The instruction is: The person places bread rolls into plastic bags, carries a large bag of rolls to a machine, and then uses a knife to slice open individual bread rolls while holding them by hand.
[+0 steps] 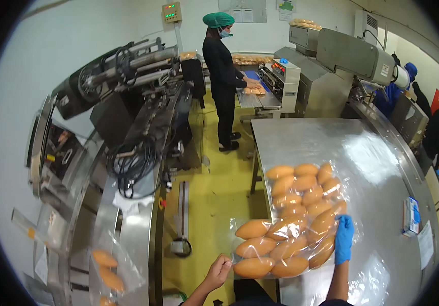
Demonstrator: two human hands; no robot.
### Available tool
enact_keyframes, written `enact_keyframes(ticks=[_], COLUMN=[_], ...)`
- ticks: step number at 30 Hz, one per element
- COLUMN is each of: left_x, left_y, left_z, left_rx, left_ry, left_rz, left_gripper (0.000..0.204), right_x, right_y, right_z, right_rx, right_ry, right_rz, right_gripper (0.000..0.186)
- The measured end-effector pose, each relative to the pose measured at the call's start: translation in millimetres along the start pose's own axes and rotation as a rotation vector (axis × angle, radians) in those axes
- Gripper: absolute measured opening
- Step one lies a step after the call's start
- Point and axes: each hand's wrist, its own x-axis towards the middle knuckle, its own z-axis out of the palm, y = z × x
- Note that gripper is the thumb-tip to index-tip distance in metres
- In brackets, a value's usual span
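Observation:
A large clear bag of oval orange-brown bread rolls (287, 247) is held up in front of me. My left hand (219, 268), bare, is closed on the bag's lower left corner. My right hand (343, 238), in a blue glove, grips its right side. Behind it more bagged rolls (302, 179) lie on the steel table (306, 137), partly hidden by the bag I hold.
Left stands machinery (120, 74) with coiled cables (135, 163), beside bagged rolls (104, 257). A co-worker (219, 76) in a green hairnet handles bread at a sealing machine (290, 86). Other people (434, 143) stand far right. A blue-white box (411, 217) lies on the table's right.

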Motion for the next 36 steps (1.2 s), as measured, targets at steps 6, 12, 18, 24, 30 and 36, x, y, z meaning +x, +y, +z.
enact_keyframes(ticks=[6, 12, 18, 24, 30, 36], left_x=[217.5, 369.3, 334.0, 147.2, 26.9, -39.1], left_y=[-8.5, -15.5, -89.3, -151.5, -115.1, -74.5], left_z=[1.5, 23.8, 33.7, -28.2, -23.1, 32.2], left_rx=[0.116, 0.181, 0.563, 0.667, 0.911, -0.043], left_ry=[-0.033, -0.025, -0.155, -0.392, -1.081, -1.063], left_rz=[0.119, 0.111, 0.019, -0.418, -0.548, -0.315], left_gripper=[0.018, 0.018, 0.028, 0.042, 0.05, 0.049], right_x=[206.0, 386.8, 439.1, 338.4, 104.7, -146.7], right_y=[-11.2, 41.5, 137.8, 60.7, -25.4, -2.3], right_z=[103.3, 171.5, 191.7, 142.1, 66.6, 80.0], right_rx=[0.062, 0.033, -0.388, -0.414, -0.208, -0.011], right_ry=[-0.054, -0.125, 0.134, -0.001, 0.084, -0.016], right_rz=[-0.008, -0.12, 0.045, -0.248, -0.029, 0.058], right_gripper=[0.024, 0.027, 0.028, 0.023, 0.018, 0.019])
